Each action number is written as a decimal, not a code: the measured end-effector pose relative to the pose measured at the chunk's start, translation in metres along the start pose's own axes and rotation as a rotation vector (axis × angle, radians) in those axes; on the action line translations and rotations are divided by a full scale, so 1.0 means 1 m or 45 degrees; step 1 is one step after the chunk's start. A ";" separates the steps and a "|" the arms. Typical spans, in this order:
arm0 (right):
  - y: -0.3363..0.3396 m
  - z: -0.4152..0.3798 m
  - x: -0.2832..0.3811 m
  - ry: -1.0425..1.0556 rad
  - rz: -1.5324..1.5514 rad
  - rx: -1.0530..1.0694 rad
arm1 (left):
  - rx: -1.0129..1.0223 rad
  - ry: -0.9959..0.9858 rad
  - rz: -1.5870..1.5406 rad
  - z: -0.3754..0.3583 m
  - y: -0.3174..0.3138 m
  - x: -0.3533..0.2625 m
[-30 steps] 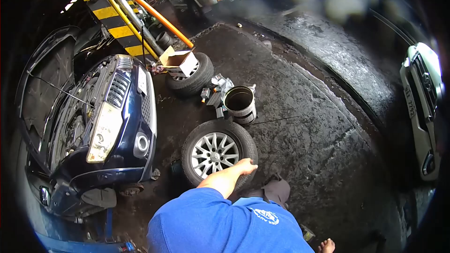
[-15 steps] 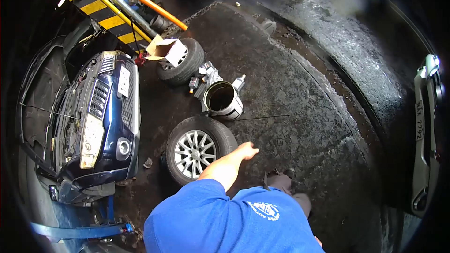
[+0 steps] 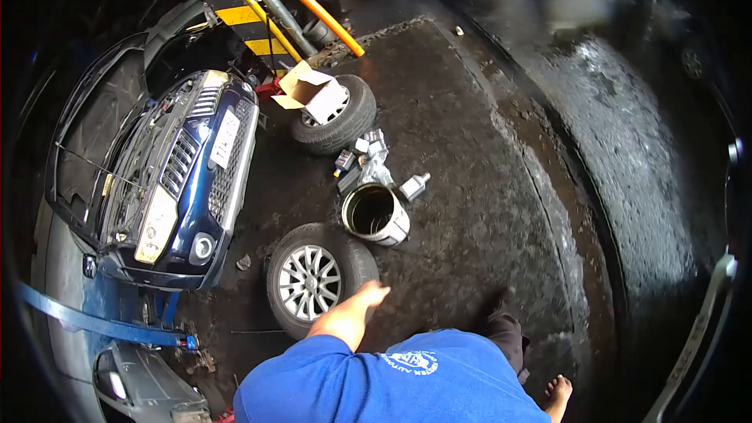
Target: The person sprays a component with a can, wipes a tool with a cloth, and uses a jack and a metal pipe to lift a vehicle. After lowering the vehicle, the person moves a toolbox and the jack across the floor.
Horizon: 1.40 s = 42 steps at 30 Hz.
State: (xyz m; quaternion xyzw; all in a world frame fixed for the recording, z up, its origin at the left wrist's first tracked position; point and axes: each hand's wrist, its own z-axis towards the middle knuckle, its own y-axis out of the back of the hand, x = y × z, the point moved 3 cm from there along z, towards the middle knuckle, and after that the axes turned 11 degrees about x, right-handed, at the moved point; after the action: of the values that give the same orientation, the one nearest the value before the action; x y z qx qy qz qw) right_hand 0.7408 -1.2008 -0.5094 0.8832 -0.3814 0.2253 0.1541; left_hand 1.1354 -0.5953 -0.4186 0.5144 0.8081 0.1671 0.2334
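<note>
My left hand [image 3: 374, 294] hangs in front of me, fingers loosely apart and holding nothing visible. Below it in the view is a tyre with a silver alloy wheel [image 3: 311, 282], lying flat on the floor; whether I touch it cannot be told, but the hand appears above its right edge. My right hand [image 3: 558, 388] is low at my side, its fingers slightly bent and apart, with nothing seen in it. An open bucket [image 3: 374, 215], dark inside, stands just beyond the wheel.
A second wheel [image 3: 342, 121] carries an open cardboard box [image 3: 309, 92]. Bottles and packaging [image 3: 363, 158] lie between it and the bucket, with a grey bottle [image 3: 415, 186] alongside. A dark blue car [image 3: 196, 180] with its bonnet up stands left, near a blue lift arm [image 3: 102, 319].
My view has turned and moved ahead, so the wheels and bucket sit differently in it. My left hand has shifted left in the view, and my right hand has come into sight.
</note>
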 end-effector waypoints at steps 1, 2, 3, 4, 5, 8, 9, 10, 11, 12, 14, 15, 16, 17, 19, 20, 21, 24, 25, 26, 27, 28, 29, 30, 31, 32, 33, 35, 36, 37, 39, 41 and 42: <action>-0.013 0.022 0.030 -0.043 0.024 0.037 | 0.000 0.156 -0.024 -0.008 0.001 -0.002; -0.020 0.054 0.054 -0.140 -0.112 0.021 | -0.001 0.260 0.001 0.003 -0.004 0.007; -0.034 0.083 0.083 -0.141 -0.129 0.040 | 0.051 0.286 -0.040 0.006 -0.005 0.004; -0.049 0.108 0.111 -0.086 -0.289 0.089 | -0.002 0.272 -0.203 0.003 -0.001 -0.011; -0.063 0.129 0.138 -0.032 -0.461 0.136 | -0.048 0.263 -0.373 -0.004 -0.001 -0.024; -0.127 0.223 0.238 0.226 -0.803 0.275 | -0.110 0.216 -0.738 -0.002 0.012 -0.072; -0.172 0.210 0.283 0.219 -0.794 0.308 | -0.119 0.229 -0.782 0.006 0.017 -0.084; -0.217 0.195 0.330 0.213 -0.783 0.342 | -0.113 0.236 -0.770 0.015 0.024 -0.096; -0.273 0.161 0.385 0.205 -0.773 0.375 | -0.106 0.244 -0.764 0.026 0.029 -0.106; -0.311 0.169 0.415 0.233 -0.844 0.383 | -0.120 0.256 -0.819 0.039 0.036 -0.114; -0.384 0.193 0.470 0.358 -0.922 0.515 | -0.123 0.331 -0.803 0.080 0.046 -0.115; -0.421 0.205 0.490 0.302 -0.917 0.565 | -0.147 0.336 -0.854 0.101 0.061 -0.119; -0.443 0.241 0.497 0.279 -0.924 0.584 | -0.063 0.394 -0.757 0.118 0.073 -0.124; -0.475 0.272 0.514 0.262 -0.925 0.606 | 0.015 0.443 -0.658 0.138 0.090 -0.129; -0.538 0.256 0.551 0.158 -0.969 0.558 | -0.093 0.446 -0.724 0.163 0.132 -0.150; -0.566 0.245 0.570 0.130 -1.010 0.703 | -0.145 0.425 -0.766 0.175 0.158 -0.163; -0.586 0.245 0.590 0.138 -1.068 0.729 | -0.205 0.348 -0.829 0.187 0.190 -0.177; -0.668 0.271 0.650 0.251 -1.308 0.984 | -0.513 -0.019 -0.507 0.251 0.266 -0.205; -0.704 0.277 0.667 0.210 -1.354 0.982 | -0.531 0.039 -1.110 0.183 0.339 -0.255; -0.740 0.280 0.684 0.161 -1.409 0.977 | -0.606 0.016 -1.135 0.209 0.348 -0.253; -0.776 0.283 0.701 0.139 -1.471 0.979 | -0.681 -0.008 -1.157 0.235 0.358 -0.252; -0.815 0.283 0.719 0.135 -1.535 0.982 | -0.826 0.089 -1.195 0.238 0.372 -0.261; -0.853 0.288 0.738 0.136 -1.588 0.994 | -0.953 0.167 -1.203 0.241 0.386 -0.275; -0.889 0.295 0.758 0.150 -1.641 1.004 | -0.941 0.241 -1.189 0.251 0.390 -0.279; -0.924 0.302 0.776 0.160 -1.689 1.017 | -0.917 0.307 -1.168 0.262 0.396 -0.281; -0.960 0.309 0.798 0.174 -1.724 1.027 | -0.902 0.353 -1.231 0.274 0.386 -0.281; -0.997 0.316 0.818 0.186 -1.759 1.042 | -0.889 0.399 -1.294 0.286 0.377 -0.281; -1.068 0.337 0.862 0.236 -1.804 1.073 | -0.823 0.551 -1.439 0.280 0.375 -0.307; -1.103 0.343 0.883 0.256 -1.816 1.088 | -0.602 0.605 -1.145 0.305 0.352 -0.309; -1.136 0.348 0.901 0.266 -1.826 1.098 | -0.406 0.626 -0.836 0.330 0.332 -0.312; -1.209 0.354 0.935 0.296 -1.859 1.117 | -0.039 0.751 -0.857 0.321 0.332 -0.346; -1.277 0.357 0.961 0.334 -1.874 1.150 | -0.116 0.589 -0.711 0.340 0.336 -0.380; -1.313 0.358 0.971 0.351 -1.878 1.173 | -0.118 0.593 -0.727 0.351 0.338 -0.388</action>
State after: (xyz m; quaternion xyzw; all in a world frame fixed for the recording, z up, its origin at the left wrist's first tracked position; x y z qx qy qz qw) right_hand 2.4067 -1.0780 -0.4456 0.8438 0.4368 0.3044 -0.0668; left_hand 1.7233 -0.7978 -0.4597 0.2054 0.9421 0.2441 0.1036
